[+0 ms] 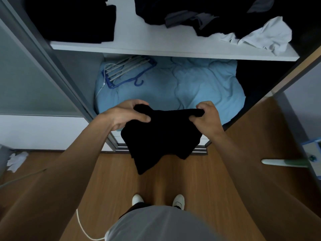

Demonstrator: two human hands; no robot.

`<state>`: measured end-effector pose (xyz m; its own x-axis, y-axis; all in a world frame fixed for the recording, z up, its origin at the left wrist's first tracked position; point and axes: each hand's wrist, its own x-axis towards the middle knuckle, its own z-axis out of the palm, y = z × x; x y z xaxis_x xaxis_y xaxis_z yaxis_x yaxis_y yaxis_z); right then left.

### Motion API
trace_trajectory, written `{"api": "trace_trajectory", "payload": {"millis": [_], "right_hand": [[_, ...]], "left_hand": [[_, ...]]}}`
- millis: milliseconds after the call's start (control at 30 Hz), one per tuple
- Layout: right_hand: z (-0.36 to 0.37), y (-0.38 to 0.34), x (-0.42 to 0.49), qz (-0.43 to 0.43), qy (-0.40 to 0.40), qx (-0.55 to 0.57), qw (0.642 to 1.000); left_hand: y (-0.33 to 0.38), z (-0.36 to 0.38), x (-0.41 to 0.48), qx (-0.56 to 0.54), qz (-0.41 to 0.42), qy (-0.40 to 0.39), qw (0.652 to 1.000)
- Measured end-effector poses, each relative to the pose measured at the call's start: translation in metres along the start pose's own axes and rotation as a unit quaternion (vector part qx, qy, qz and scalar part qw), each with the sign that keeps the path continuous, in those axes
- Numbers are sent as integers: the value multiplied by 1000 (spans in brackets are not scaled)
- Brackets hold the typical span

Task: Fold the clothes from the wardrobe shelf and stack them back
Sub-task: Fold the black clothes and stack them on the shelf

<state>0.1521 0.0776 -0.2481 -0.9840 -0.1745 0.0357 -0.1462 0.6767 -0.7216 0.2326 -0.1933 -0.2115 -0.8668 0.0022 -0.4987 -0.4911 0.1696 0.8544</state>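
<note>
Black soft garment (161,136) hangs half folded, both the left hand (128,113) and the right hand (206,115) pinching its top edge; a folded dark stack (73,20) lies on the white wardrobe shelf (156,42), beside a crumpled dark and white pile (225,23) not yet folded.

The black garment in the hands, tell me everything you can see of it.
The black garment is plain, soft-looking dark cloth with no visible print; its type cannot be told. The left hand grips its upper left corner and the right hand pinches the upper right, so the top edge runs taut between them. The rest hangs free in loose folds, lower edge uneven, above the wooden floor before the wardrobe. Nothing else touches it.
</note>
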Motion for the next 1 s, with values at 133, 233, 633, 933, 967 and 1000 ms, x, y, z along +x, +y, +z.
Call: {"api": "trace_trajectory", "payload": {"millis": [133, 233, 633, 933, 967, 1000], "right_hand": [[1, -4, -2, -16, 15, 77, 997], [-4, -9, -1, -3, -23, 124, 992], [-21, -21, -5, 35, -97, 287, 952], [-29, -27, 2, 57, -153, 375, 913], [-32, -27, 3, 40, -163, 350, 922], [-34, -28, 5, 22, -171, 313, 934]], "left_hand": [[2, 7, 4, 259, 12, 6, 966], [0, 11, 8, 322, 19, 18, 946], [-11, -9, 9, -61, 127, 152, 978], [-11, -8, 8, -299, 219, -35, 928], [-10, -7, 9, -302, 213, -24, 929], [-9, -6, 10, -298, 206, -6, 932]]}}
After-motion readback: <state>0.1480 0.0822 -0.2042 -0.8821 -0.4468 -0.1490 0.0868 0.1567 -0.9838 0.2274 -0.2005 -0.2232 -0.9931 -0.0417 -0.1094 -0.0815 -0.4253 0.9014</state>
